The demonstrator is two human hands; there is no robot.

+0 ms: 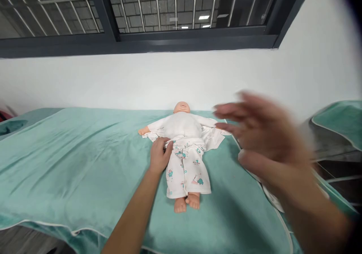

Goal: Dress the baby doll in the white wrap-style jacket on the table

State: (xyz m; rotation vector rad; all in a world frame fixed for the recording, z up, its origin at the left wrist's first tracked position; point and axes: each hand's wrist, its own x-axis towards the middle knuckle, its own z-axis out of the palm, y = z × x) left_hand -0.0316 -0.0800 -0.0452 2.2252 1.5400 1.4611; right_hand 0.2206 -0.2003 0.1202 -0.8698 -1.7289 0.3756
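Observation:
A baby doll [182, 127] lies on its back on the green cover, head toward the wall and feet toward me. It wears a white top [181, 125] and white printed pants [188, 167], bunched at the waist. A loose printed cloth, seemingly an open garment, spreads under its arms. My left hand [161, 154] is at the left side of the doll's waist, thumb and fingers closed at the edge of the pants. My right hand [254, 137] is raised to the right of the doll, blurred by motion, its fingers apart and nothing visible in them.
A green cover [85, 163] with pale piping spreads over the bed or table. Behind it stands a white wall [127, 80] below a dark-framed window [183, 40] with metal bars. Another green cloth [342, 122] lies at the right, beside a dark gap.

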